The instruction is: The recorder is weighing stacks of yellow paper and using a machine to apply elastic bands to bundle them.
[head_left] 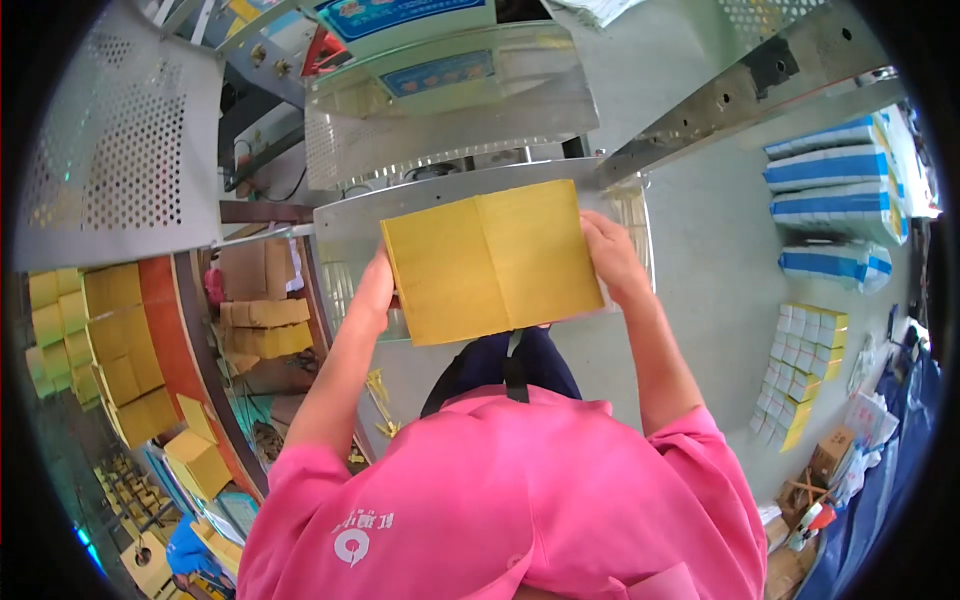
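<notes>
A rectangular stack of yellow paper (495, 262) with a crease down its middle is held level between my two hands, in front of my body. My left hand (377, 283) grips its left edge, with the fingers mostly hidden beneath or behind the paper. At the right edge, my right hand (612, 254) holds it with the thumb side showing and the other fingers partly out of sight. Under and beyond the stack lies a metal machine table (345, 222), much of it covered by the paper.
Behind the table stands a clear guard panel (450, 110). A perforated metal panel (120, 140) rises at left, a steel beam (740, 95) at right. Yellow paper stacks (130, 345) fill the left side. Blue-and-white packages (830, 205) and bundled stacks (798, 375) sit on the right floor.
</notes>
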The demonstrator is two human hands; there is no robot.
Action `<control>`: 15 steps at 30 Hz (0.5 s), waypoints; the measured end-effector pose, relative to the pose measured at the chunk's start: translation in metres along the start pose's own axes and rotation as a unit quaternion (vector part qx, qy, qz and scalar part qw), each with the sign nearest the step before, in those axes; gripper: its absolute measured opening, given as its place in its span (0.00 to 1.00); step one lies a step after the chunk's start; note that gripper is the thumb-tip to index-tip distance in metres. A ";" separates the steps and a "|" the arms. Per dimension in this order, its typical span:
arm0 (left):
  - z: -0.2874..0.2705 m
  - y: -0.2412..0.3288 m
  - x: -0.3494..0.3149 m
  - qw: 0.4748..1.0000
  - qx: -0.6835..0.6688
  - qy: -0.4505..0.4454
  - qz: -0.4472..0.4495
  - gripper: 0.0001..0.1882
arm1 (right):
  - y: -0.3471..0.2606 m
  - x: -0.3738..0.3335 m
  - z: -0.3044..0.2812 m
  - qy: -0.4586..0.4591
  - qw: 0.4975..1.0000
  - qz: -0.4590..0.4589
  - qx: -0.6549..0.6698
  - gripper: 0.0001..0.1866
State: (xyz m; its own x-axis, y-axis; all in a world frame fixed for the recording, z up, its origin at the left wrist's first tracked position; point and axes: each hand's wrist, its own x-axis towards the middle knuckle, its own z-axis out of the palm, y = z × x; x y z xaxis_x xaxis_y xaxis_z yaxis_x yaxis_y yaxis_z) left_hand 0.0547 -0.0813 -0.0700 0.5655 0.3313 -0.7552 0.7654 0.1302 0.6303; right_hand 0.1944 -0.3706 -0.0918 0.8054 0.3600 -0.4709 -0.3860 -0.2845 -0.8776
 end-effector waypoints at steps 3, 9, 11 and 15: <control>-0.006 -0.014 -0.001 1.000 -0.020 0.022 0.007 0.42 | 0.008 -0.012 0.004 0.020 0.999 -0.020 0.018 0.18; -0.008 -0.014 -0.004 0.998 -0.049 0.026 0.027 0.41 | 0.015 -0.015 0.000 0.049 0.995 -0.037 0.083 0.18; -0.008 -0.017 -0.009 0.997 -0.054 0.029 0.036 0.41 | 0.016 -0.014 0.001 0.058 0.994 -0.059 0.064 0.18; -0.007 -0.039 -0.009 0.989 -0.083 0.021 0.119 0.37 | 0.017 -0.019 0.006 0.033 0.988 -0.042 0.147 0.19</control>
State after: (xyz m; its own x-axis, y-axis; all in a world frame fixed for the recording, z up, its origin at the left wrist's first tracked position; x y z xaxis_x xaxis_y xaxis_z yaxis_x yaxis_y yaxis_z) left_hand 0.0175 -0.0829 -0.0865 0.7078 0.4092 -0.5758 0.5492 0.1938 0.8129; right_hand 0.1698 -0.3773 -0.0978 0.8637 0.3094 -0.3978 -0.4235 0.0175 -0.9057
